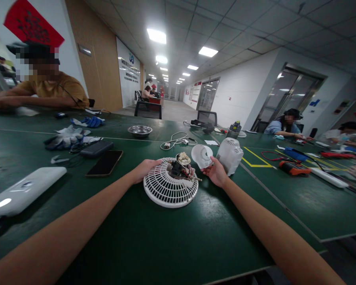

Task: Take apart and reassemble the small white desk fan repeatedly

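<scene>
A round white fan grille (166,194) lies on the green table, with an exposed fan motor (179,168) and wiring on top of it. My left hand (145,170) has its fingers on the grille's far left rim; the fingertips are partly hidden. In my right hand (216,172) is a thin white plastic cover (202,155) with rows of slots, pinched at its lower right edge and raised beside the motor. Just behind that hand stands a white plastic housing (230,155), upright on the table.
Left of the grille lie a dark phone (104,163), a black power bank (96,149), gloves (65,137) and a white case (26,190). Behind are a metal bowl (140,130) and a white cable (178,139). An orange multimeter (293,168) lies to the right. Other people sit around the table.
</scene>
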`<move>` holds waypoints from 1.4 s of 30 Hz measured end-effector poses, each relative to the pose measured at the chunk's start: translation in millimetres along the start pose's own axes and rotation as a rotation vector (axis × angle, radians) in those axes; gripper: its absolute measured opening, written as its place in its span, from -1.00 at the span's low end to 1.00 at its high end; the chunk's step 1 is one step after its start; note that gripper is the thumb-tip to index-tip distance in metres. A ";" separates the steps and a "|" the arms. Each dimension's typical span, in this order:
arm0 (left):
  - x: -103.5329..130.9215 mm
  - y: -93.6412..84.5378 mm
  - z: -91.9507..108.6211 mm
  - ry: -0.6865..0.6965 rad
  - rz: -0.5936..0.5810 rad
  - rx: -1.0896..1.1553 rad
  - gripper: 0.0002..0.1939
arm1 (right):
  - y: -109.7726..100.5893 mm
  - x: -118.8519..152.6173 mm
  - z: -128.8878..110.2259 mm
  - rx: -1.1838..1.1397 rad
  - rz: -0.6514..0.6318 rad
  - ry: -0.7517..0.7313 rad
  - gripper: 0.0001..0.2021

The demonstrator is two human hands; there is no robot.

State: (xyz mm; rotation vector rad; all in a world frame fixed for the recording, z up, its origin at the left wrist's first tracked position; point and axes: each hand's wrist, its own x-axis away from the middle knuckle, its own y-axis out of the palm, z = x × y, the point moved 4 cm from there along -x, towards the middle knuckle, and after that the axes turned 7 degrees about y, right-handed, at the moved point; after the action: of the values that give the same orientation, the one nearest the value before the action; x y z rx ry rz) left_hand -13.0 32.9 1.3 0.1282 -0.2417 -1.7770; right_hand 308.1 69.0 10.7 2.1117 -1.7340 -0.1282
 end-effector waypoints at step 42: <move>-1.3 -0.7 -3.1 0.008 0.007 0.016 -0.73 | 0.0 0.0 1.1 0.004 -0.008 0.007 -0.72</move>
State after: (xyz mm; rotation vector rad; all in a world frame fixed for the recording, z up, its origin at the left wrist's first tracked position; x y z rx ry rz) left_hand -12.7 34.1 -1.9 0.1458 -0.2506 -1.7678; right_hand 307.8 68.7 9.7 2.1201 -1.7235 -0.1195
